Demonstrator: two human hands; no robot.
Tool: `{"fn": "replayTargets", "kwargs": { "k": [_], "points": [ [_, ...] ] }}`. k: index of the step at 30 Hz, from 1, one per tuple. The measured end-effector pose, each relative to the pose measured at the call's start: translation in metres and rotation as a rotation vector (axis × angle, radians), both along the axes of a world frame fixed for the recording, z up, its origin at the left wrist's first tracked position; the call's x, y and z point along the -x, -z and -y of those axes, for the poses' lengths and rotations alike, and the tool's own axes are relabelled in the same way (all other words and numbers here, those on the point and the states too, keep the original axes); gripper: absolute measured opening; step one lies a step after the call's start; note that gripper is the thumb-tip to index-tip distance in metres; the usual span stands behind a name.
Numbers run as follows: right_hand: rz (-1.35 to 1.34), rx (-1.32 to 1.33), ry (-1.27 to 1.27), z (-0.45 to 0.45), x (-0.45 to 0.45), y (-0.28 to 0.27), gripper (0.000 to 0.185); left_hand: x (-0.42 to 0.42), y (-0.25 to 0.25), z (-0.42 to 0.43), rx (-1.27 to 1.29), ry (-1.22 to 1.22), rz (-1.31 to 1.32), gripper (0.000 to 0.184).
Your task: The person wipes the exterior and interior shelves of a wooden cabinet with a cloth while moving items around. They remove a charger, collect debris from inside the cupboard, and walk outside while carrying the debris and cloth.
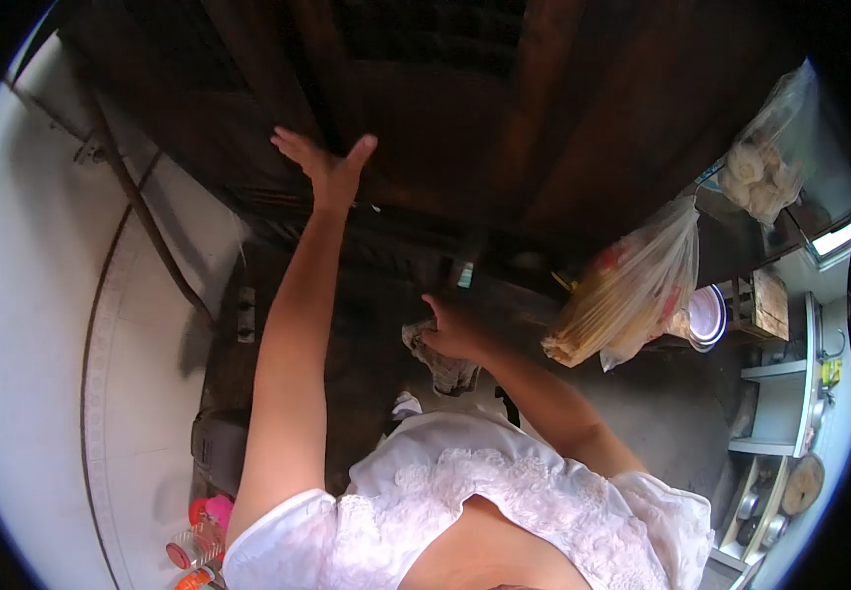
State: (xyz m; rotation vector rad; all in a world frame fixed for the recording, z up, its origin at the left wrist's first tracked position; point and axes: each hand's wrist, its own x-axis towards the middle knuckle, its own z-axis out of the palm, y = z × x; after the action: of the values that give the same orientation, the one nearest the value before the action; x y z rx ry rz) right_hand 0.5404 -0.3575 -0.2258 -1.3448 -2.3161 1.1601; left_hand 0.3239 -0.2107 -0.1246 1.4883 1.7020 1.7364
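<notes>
My left hand [325, 175] is raised against the dark wooden surface [416, 118], thumb and fingers spread, with nothing in it. Whether the palm touches the wood I cannot tell. Lower and closer to my body, my right hand [457, 332] grips a crumpled greyish rag [448, 372] that hangs down below it. One finger of that hand points forward, away from the rag.
Clear plastic bags, one with long yellowish sticks [607, 305] and one with pale round lumps [755, 177], hang at right. Beyond are a white basin [707, 317] and a shelf unit [778, 403]. Plastic bottles [189, 549] stand lower left, near a white wall [22, 324].
</notes>
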Motion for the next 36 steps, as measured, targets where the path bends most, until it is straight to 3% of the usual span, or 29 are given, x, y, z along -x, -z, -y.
{"fn": "replayTargets", "kwargs": {
  "k": [5, 8, 10, 12, 13, 15, 16, 17, 18, 19, 21, 23, 24, 29, 31, 32, 34, 36],
  "points": [
    [0.01, 0.192, 0.093, 0.004, -0.032, 0.032, 0.062, -0.024, -0.021, -0.026, 0.173, -0.145, 0.057, 0.129],
    [-0.068, 0.28, 0.176, -0.004, -0.033, 0.027, 0.057, -0.017, -0.013, -0.011, 0.135, -0.143, 0.007, 0.118],
    [-0.077, 0.364, 0.226, -0.011, -0.027, 0.026, 0.054, -0.004, 0.006, 0.031, -0.032, 0.335, 0.318, 0.104],
    [-0.407, 0.407, 0.493, -0.019, -0.016, 0.036, 0.049, -0.003, 0.096, 0.079, 0.155, 0.44, 0.03, 0.093],
    [-0.396, 0.402, 0.471, -0.021, -0.008, 0.025, 0.049, -0.021, 0.12, 0.109, 0.287, 0.498, 0.193, 0.087],
    [-0.724, 0.741, 0.459, -0.02, 0.003, -0.006, 0.042, -0.058, 0.168, 0.168, 0.553, 0.537, 0.534, 0.076],
    [-0.706, 0.731, 0.45, -0.028, 0.005, -0.007, 0.042, -0.07, 0.161, 0.175, 0.624, 0.467, 1.017, 0.07],
    [-0.573, 0.505, 0.311, -0.033, 0.006, -0.007, 0.04, -0.064, 0.175, 0.164, 0.613, 0.47, 1.03, 0.07],
    [-0.437, 0.283, 0.173, -0.038, 0.004, -0.007, 0.038, -0.055, 0.199, 0.146, 0.319, 0.426, 1.091, 0.064],
    [-0.422, 0.275, 0.17, -0.044, 0.0, -0.016, 0.038, -0.049, 0.21, 0.126, 0.023, 0.372, 1.136, 0.058],
    [-0.448, 0.08, 0.211, -0.055, -0.016, -0.045, 0.037, -0.03, 0.128, 0.088, 0.017, 0.025, 1.3, 0.055],
    [-0.421, 0.067, 0.24, -0.058, -0.036, -0.055, 0.033, -0.013, 0.111, 0.031, 0.012, -0.183, 1.103, 0.072],
    [-0.394, 0.063, 0.27, -0.054, -0.048, -0.056, 0.03, -0.018, 0.117, 0.016, 0.022, -0.172, 1.117, 0.072],
    [-0.343, 0.231, 0.433, -0.022, -0.09, -0.046, 0.024, -0.113, 0.18, -0.051, -0.072, -0.484, 0.58, 0.059],
    [-0.358, 0.303, 0.503, -0.016, -0.096, -0.04, 0.023, -0.164, 0.215, -0.05, -0.268, -0.014, 1.671, 0.057],
    [-0.373, 0.306, 0.497, -0.012, -0.097, -0.038, 0.022, -0.2, 0.214, -0.031, -0.082, 0.022, 1.401, 0.054],
    [-0.394, 0.291, 0.479, -0.014, -0.093, -0.04, 0.021, -0.228, 0.214, -0.015, 0.072, 0.065, 1.123, 0.052],
    [-0.353, 0.252, 0.463, -0.011, -0.085, -0.048, 0.02, -0.232, 0.221, -0.009, 0.263, -0.136, 0.261, 0.056]
  ]
}}
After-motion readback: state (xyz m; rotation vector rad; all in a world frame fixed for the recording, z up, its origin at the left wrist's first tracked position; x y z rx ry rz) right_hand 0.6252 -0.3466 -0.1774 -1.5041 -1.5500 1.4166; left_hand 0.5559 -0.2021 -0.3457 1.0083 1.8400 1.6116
